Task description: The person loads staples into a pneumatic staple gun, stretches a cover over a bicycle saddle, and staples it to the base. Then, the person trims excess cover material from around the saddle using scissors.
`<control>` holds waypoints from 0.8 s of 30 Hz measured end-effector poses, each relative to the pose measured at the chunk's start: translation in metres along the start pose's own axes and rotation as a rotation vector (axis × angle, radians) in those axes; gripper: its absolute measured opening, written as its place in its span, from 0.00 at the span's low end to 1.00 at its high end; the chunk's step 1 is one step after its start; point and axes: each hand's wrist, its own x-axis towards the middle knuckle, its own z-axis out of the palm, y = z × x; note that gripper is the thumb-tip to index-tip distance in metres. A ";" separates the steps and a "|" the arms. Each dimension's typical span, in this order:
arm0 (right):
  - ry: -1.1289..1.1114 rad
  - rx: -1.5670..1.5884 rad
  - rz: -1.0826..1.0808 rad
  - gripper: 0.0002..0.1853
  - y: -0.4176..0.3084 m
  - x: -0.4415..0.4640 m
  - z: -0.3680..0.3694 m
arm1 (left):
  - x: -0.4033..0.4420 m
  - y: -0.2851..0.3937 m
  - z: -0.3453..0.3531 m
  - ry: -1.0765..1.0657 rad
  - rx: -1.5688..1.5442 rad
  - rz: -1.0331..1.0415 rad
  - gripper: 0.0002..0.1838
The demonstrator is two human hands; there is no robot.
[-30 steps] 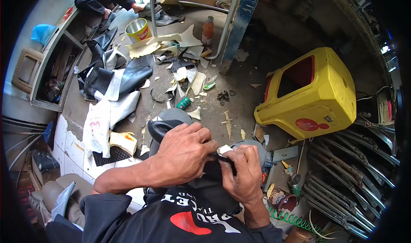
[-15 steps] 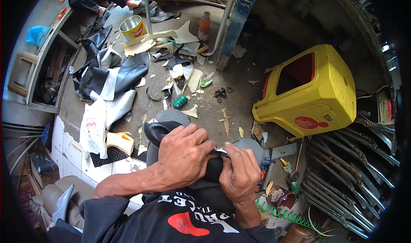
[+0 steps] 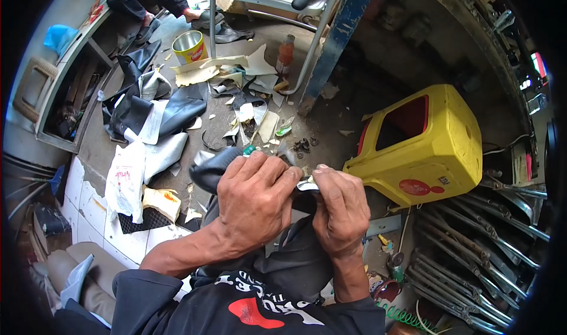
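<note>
Both hands clamped on the blk piece (image 3: 208, 171), held up over the lap. L hand (image 3: 255, 200) grips it knuckles up; R hand (image 3: 342, 210) pinches nr a pale strip (image 3: 307, 186). Fingertips close tog., can't tell if touching. Floor (image 3: 331, 122) beyond: blk sheets (image 3: 186, 106), white bag (image 3: 125, 178) just beside a foam chunk (image 3: 162, 204), yel. tin (image 3: 196, 55) & bottle (image 3: 284, 57) farther back. Yel. stool (image 3: 443, 155) on its side at R, nr metal frames (image 3: 466, 264).
</note>
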 end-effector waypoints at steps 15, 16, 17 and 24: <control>0.158 -0.063 0.187 0.13 -0.002 -0.035 0.014 | 0.019 -0.023 0.007 -0.288 -0.357 0.094 0.09; 0.145 -0.039 0.248 0.12 -0.004 -0.031 0.015 | 0.017 -0.024 0.009 -0.256 -0.359 0.056 0.11; 0.130 -0.016 0.307 0.11 -0.005 -0.029 0.016 | 0.017 -0.025 0.009 -0.247 -0.361 0.050 0.11; 0.052 0.229 0.668 0.09 -0.007 -0.012 0.006 | 0.020 -0.020 0.003 -0.340 -0.396 -0.184 0.18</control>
